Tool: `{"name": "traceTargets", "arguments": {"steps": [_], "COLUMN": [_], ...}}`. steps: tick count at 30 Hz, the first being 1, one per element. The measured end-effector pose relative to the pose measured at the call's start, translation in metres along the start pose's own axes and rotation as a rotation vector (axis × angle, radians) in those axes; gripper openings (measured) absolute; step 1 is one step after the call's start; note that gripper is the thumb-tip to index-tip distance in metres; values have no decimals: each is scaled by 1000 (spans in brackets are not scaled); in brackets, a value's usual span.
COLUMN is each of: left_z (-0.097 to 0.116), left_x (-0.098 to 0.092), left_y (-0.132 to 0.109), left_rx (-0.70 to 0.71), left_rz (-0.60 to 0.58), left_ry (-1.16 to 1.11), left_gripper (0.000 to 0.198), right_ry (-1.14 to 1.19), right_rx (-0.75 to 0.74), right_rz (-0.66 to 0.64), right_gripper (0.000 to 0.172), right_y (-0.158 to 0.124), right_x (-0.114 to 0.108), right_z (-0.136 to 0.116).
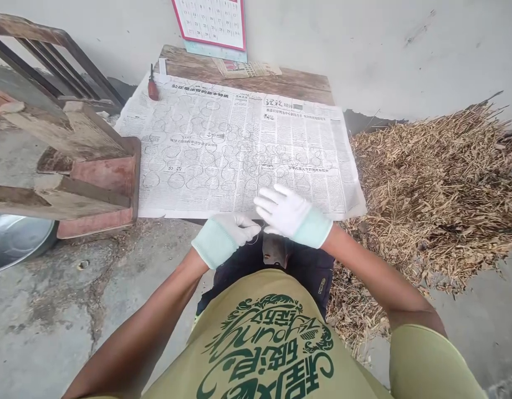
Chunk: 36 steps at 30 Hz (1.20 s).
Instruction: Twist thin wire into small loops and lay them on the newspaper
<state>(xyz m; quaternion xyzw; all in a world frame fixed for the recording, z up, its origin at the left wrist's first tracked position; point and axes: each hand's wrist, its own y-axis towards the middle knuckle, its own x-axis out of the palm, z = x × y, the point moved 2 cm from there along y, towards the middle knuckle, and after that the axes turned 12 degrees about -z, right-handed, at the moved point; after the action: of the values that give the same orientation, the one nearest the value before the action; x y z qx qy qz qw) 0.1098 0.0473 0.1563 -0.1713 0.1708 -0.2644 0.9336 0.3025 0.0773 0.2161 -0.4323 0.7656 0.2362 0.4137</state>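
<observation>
Sheets of newspaper (198, 194) with many round, dark pencil-like outlines lie over a wooden table. At the sheet's near edge is my left hand (226, 235), in a white glove with a pale green cuff. Its thumb and fingers are pinched together; a thin curved line shows at the fingertips, too fine to name. My right hand (287, 213), gloved the same way, is held palm down over the paper's near edge with its fingers apart. A red-handled tool (153, 88) with a thin dark shaft rests at the paper's far left corner.
Bare wood of the table (297, 86) shows behind the paper, beneath a wall calendar (212, 25). Upturned wooden stools (102, 172) stand close on the left, beside a metal basin (19, 238). Dry straw (439, 194) is heaped on the right.
</observation>
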Motion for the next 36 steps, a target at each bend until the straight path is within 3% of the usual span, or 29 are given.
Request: {"name": "traceTargets", "arguments": {"steps": [6,12,16,21,26,31,36], "left_z": [8,7,6,3,1,1,-2], "left_x": [0,2,10,20,19,18,19], "left_y": [0,-1,-4,-11,-8,-6,-11], "left_rx": [-133,-160,-157,-170,-144,-110,-90], "left_rz": [-197,-334,-198,89,99,200,279], "left_ry": [-113,-191,-153,-110,-228,-303,-330], "left_gripper": [28,32,35,31,31,31,28], "right_ry": [-171,-639,-707,-675,-635,-599,-590], "right_rx": [-16,-88,-18,37,39,7,114], "right_rz": [-66,-293,-310,-272,-280,-294,-270], "right_gripper": [44,57,64,69,69,63,66], "right_y": [4,2,3,3,3,4,4], "right_x": [15,17,19,28,33,34,30], "right_z": [22,14,14,21,25,23,21]}}
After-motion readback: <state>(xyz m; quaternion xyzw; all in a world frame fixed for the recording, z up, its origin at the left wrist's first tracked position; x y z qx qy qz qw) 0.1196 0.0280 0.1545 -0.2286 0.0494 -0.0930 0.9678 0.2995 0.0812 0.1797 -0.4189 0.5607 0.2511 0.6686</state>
